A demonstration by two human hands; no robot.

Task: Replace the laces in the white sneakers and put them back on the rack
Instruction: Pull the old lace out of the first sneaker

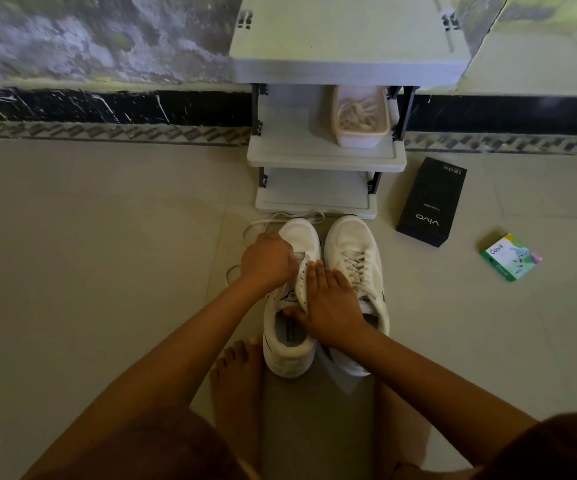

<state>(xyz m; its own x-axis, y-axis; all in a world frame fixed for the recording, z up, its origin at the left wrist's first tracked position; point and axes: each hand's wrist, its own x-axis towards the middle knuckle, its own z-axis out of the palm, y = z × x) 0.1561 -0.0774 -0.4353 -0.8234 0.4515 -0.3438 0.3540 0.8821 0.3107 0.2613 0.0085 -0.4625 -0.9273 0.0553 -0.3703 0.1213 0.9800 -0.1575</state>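
white left sneaker, laced right sneaker: two shoes; left hand gripped one lace, right hand pressed flat, fingers straight.

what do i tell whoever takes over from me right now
Left hand: fingers curled round the loose lace near the toe end of the left sneaker.
Right hand: flat, pressing that sneaker's eyelet flap.
Both sneakers stand on the floor before the rack; the right sneaker is fully laced. A tub of laces sits on the middle shelf.
Done: the left sneaker's visible eyelets are empty.
Left: lace it, probably redo the right one, shelve both.
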